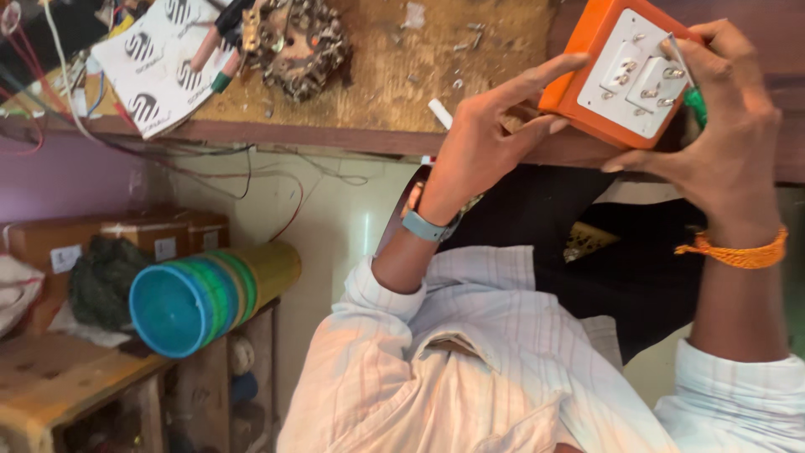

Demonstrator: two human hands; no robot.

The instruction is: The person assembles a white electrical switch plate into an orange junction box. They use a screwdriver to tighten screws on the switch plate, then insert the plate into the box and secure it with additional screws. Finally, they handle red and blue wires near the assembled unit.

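Seen from the head camera, the left hand has its grip clamped on the near edge of an orange plastic switch box with a white faceplate, held up over the front edge of the brown wooden worktop at the upper right. The right hand steadies the box's far side, its fingers pinched together on a thin green-handled screwdriver whose tip rests among the metal terminals. On the worktop's far left lies a white paper packet with round black marks, slanted, touching a rusty round metal part; loose screws are scattered between there and the box. Lower left, brown cardboard boxes with small white labels sit on a wooden shelf, beside a stack of blue, green and yellow plastic tumblers lying on its side, jutting past the shelf's edge.
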